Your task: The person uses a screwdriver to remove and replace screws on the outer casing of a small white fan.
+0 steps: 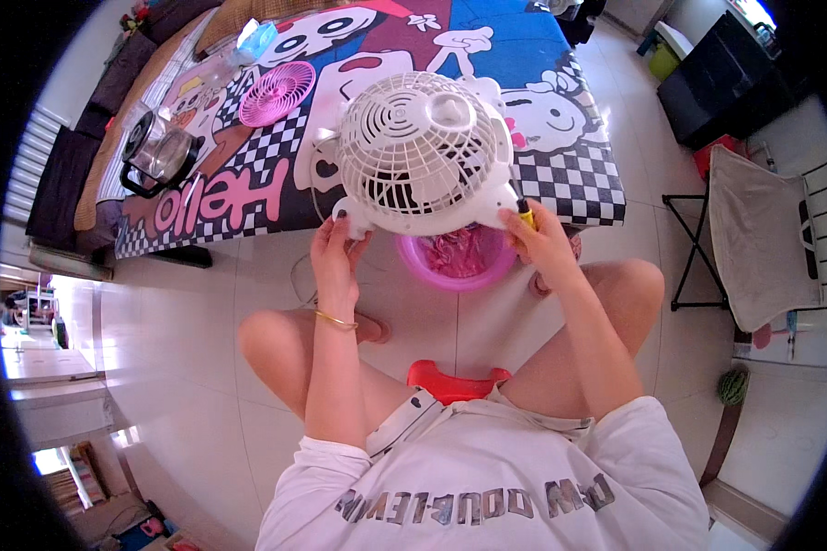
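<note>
A white plastic fan housing with a domed, slotted grille is held up in front of me, against the near edge of the covered table. My left hand grips its lower left corner between thumb and fingers. At the lower right corner my right hand is closed on the housing. A short yellow-and-black handle, seemingly a screwdriver, is also in that hand; its tip is hidden. Below the housing, a purple basin with pinkish contents stands on the floor, partly covered from view.
On the patterned tablecloth lie a pink round fan grille, a glass jug and a blue tissue pack. A red stool is beneath me. To the right stands a folding frame with beige cloth; a watermelon sits nearby.
</note>
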`<state>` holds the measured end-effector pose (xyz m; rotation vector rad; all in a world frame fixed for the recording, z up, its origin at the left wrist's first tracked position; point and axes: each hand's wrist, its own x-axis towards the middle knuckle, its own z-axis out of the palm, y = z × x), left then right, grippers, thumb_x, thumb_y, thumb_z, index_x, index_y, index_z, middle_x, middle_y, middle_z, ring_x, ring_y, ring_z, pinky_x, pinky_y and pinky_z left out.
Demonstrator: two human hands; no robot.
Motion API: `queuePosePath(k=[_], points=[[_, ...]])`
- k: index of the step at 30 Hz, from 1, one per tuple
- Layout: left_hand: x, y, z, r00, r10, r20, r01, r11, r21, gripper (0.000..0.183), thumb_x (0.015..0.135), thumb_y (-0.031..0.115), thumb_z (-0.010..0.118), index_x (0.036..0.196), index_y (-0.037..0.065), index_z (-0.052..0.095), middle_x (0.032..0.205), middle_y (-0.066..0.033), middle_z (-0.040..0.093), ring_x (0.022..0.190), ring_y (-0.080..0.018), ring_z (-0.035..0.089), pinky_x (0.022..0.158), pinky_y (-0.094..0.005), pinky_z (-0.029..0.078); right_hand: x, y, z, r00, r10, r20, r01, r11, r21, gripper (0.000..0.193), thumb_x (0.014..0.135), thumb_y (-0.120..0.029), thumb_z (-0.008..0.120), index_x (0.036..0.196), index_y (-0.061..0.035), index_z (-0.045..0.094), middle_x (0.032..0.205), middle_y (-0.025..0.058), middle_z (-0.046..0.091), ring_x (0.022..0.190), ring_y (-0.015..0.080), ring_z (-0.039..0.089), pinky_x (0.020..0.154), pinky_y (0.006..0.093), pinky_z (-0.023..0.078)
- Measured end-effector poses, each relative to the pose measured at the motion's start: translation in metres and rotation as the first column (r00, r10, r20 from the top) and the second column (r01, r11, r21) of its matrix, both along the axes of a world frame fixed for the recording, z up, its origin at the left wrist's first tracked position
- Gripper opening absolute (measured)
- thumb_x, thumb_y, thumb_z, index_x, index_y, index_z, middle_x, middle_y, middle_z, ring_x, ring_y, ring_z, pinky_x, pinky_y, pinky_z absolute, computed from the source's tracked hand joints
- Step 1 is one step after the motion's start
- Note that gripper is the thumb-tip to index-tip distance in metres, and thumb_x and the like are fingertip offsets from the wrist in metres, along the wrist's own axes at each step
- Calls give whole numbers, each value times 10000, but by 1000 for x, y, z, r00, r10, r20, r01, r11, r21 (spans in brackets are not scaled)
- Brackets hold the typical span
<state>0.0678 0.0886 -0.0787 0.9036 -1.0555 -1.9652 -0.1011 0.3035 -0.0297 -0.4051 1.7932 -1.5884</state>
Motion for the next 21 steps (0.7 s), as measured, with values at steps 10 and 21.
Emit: queuePosePath(k=[10, 21], points=[[8, 14, 10, 954, -281, -108, 295, 943, 156, 225, 845, 128, 547, 992, -42, 542, 957, -128, 610, 831, -207, 615, 770, -331, 527, -68, -33, 5, 909, 50, -413, 19, 987, 160, 321, 862, -312, 554, 816, 4, 522, 591, 25, 512, 520, 101, 444, 486, 253, 371], [-10, 33, 3, 900, -436, -26, 435, 889, 145, 266, 839, 102, 570, 1064, -32, 528, 1020, -94, 596, 921, -168, 590, 814, -263, 498, -109, -61, -1, 842, 15, -539, 10, 999, 43, 339, 847, -271, 576, 1006, 20, 508, 743, 114, 626, 602, 134, 544, 578, 270, 447]])
